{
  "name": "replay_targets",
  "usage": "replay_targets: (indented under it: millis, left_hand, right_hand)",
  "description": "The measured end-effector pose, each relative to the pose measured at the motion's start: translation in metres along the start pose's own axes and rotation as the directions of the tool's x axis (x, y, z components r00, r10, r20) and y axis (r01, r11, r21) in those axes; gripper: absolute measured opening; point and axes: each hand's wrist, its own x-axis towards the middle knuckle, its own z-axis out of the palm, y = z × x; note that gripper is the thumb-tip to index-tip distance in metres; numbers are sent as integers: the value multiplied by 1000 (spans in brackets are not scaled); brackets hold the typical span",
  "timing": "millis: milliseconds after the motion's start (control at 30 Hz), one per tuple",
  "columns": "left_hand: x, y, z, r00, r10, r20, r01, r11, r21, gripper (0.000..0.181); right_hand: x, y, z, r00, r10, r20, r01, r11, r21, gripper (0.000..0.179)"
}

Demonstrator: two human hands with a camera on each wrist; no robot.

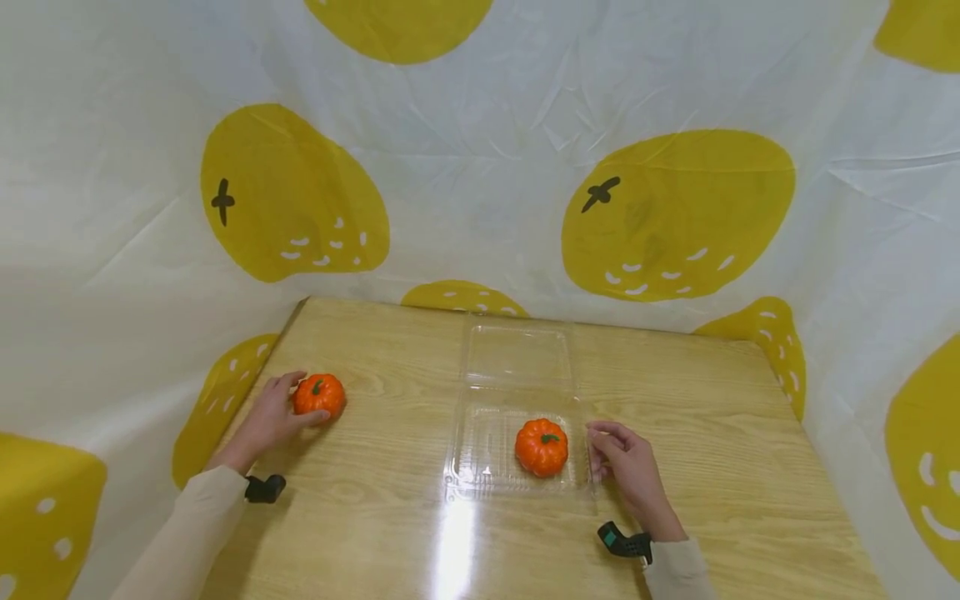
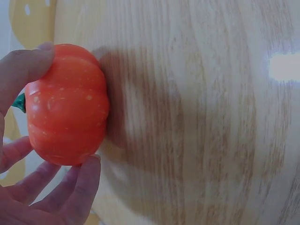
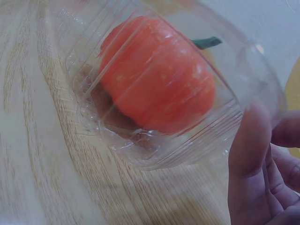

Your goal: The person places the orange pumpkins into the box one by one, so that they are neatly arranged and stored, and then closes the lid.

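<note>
At the left of the table, my left hand (image 1: 273, 421) holds a small orange pumpkin (image 1: 320, 397) with a green stem. The left wrist view shows the thumb (image 2: 28, 70) against one side of that pumpkin and the fingertips (image 2: 89, 173) against the other. A clear plastic clamshell container (image 1: 480, 442) lies opened out in the middle, its lid (image 1: 517, 354) folded back toward the wall. Inside its base sits a second orange pumpkin (image 1: 542, 447), seen through the ribbed side in the right wrist view. My right hand (image 1: 630, 467) pinches the container's right rim between thumb and fingers.
The wooden table (image 1: 697, 392) reaches back to a white cloth (image 1: 480, 208) printed with large yellow fruit, which also hangs at both sides. A bright light reflection shows on the tabletop in front of the container.
</note>
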Motion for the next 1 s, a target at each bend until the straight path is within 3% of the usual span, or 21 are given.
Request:
replay_targets:
  millis: [633,1000]
  left_hand:
    - [2,1,2,1000,1,1,-1,1000,8,86]
    - [3,9,0,1000,9,-10,-9,1000,7,86]
  right_hand:
    - [0,0,0,1000,-4,-3,4,1000,18,39]
    - [-1,-1,3,1000,-25,11,25,999,39,40]
